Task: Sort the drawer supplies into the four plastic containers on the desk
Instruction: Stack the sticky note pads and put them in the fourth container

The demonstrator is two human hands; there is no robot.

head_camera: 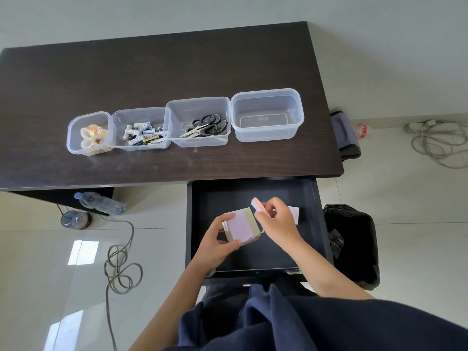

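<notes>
Over the open dark drawer, my left hand holds a stack of sticky note pads, lilac on top. My right hand pinches a small pink pad just above the stack's right edge. A white pad lies in the drawer behind my right hand. On the desk stand four clear containers in a row: tape rolls in the leftmost tape container, batteries in the battery container, scissors in the scissors container, and the rightmost container holds nothing.
The dark desk spans the upper view. A black bin stands right of the drawer. A water bottle, a disc spindle and a coiled cable lie on the floor at left. More cable lies at far right.
</notes>
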